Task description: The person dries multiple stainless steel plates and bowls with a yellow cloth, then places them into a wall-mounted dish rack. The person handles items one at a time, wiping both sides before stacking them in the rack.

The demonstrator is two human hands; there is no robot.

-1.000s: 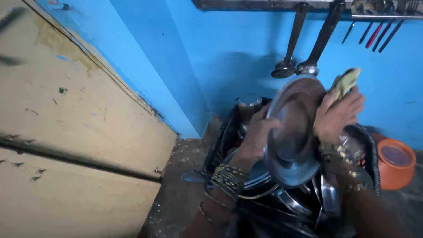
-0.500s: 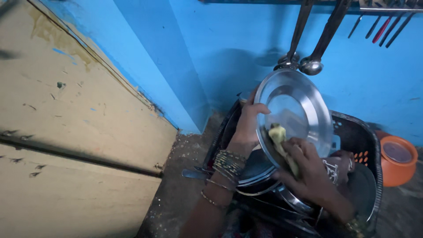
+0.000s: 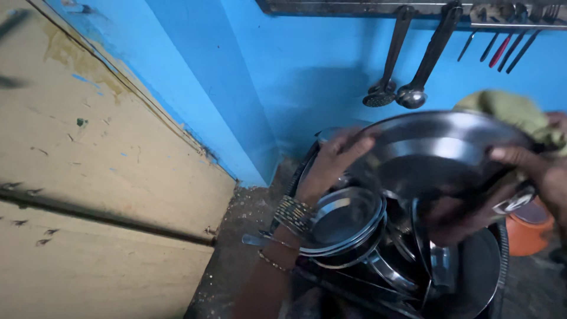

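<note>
Light: dim, cool, from above.
Glare: soft sheen lay on the steel plate [image 3: 440, 150].
Blur: both hands smeared; frame edges soft.

No packages, labels, signs or screens show anywhere here: only bare steel vessels, hanging utensils and plain painted walls.

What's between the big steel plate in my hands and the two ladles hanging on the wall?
In the head view, only bare blue wall shows between the steel plate and the hanging ladles. Nothing else sits in that stretch.
</note>
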